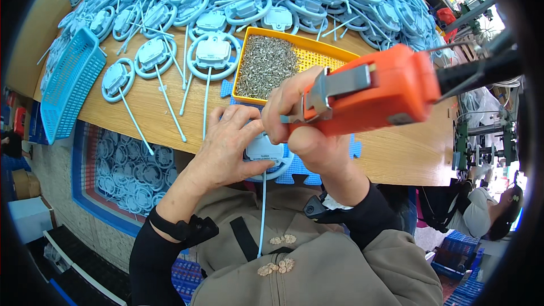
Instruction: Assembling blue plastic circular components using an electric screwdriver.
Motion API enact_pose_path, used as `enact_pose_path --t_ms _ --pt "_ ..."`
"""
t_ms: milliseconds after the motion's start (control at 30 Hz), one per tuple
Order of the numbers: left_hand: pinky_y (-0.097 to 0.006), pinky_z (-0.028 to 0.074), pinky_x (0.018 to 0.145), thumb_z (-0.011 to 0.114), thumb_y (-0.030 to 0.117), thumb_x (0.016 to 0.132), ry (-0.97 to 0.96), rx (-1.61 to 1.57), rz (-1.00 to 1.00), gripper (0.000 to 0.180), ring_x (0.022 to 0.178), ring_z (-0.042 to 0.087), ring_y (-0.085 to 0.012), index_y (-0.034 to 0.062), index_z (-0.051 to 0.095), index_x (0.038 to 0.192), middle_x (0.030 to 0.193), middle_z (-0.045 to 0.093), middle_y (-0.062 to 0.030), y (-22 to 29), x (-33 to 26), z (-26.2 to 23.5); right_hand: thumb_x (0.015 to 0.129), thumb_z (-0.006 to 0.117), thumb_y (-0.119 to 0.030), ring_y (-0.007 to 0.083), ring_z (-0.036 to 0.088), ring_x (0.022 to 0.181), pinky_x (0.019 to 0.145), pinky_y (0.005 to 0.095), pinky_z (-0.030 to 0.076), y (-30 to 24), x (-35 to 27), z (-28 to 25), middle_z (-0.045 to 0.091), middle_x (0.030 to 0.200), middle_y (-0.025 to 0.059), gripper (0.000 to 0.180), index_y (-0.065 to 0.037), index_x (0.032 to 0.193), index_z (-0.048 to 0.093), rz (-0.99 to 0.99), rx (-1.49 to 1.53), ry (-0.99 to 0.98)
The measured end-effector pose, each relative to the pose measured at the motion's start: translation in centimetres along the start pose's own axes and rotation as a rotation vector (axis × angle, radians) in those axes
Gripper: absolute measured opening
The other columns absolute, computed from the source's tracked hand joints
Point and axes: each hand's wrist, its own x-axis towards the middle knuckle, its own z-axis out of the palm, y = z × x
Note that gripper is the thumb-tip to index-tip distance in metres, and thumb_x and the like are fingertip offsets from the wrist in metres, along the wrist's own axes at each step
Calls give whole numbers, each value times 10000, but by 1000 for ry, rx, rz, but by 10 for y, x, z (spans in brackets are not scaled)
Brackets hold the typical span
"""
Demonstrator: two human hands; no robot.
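**Driving a screw into a pale blue part at the counter edge**

Gripping an orange electric screwdriver (368,93) in the right hand (300,119), fingers clamped around its body and grey trigger lever, tool tilted down toward the work. Pressing a pale blue plastic part (263,150) against the near edge of the wooden counter (396,153) with the left hand (232,147), fingers curled together over its top and thumb at its lower side. Trailing from that part, 1 thin blue stem (263,215) hanging straight down over the tan jacket (317,266). Resting under the part, a blue foam mat (306,175) with jigsaw edges. Sitting just behind both hands, a yellow mesh tray (317,51) holding a heap of small grey screws (266,65). Spreading across the far half of the counter, a large pile of matching ring-shaped blue parts (272,0) with long stems, several lying singly nearer the edge. Lying at the far left, tilted over the counter's corner, a light blue mesh basket (68,85). Filling a bin on the floor (130,170) at left, more finished blue parts. Showing at lower right, another person (487,209) bent over nearby.
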Motion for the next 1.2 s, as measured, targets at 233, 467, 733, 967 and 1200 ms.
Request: enact_pose_path --t_ms 233,467,733,967,1200 --pt "-445 346 946 810 262 602 156 25 90 595 1083 489 -315 85 585 1124 1123 534 -100 0 -11 -5 845 686 -337 149 521 530 461 280 427 -6 7 -12 536 628 63 367 -35 917 490 82 93 65" --pt "-404 403 964 772 96 582 34 234 -335 611 1145 487 -343 29 568 1154 1169 527 -157 -8 -112 -101 855 662 -482 162 538 594 572 302 451 -37 30 -93 535 651 51 473 -49 945 495 -153 -213 232" --pt "-395 429 926 723 143 743 362 264 -279 541 1091 534 -343 4 541 1233 1178 526 -193 -63 7 -63 834 699 -459 172 538 618 620 321 451 -9 38 -107 554 679 63 462 -62 951 494 -121 -165 342" --pt "-386 463 831 761 306 738 387 520 -421 542 963 582 -329 7 591 1156 1062 579 -166 -86 64 -47 837 690 -472 170 529 610 624 331 452 0 42 -110 542 667 58 467 -66 947 486 -92 -159 358" --pt "-428 418 861 761 294 687 483 398 -424 512 977 568 -309 29 605 1096 1067 580 -145 -83 39 -52 852 680 -454 176 535 605 610 330 454 4 43 -115 540 663 62 444 -67 934 479 -102 -147 333"
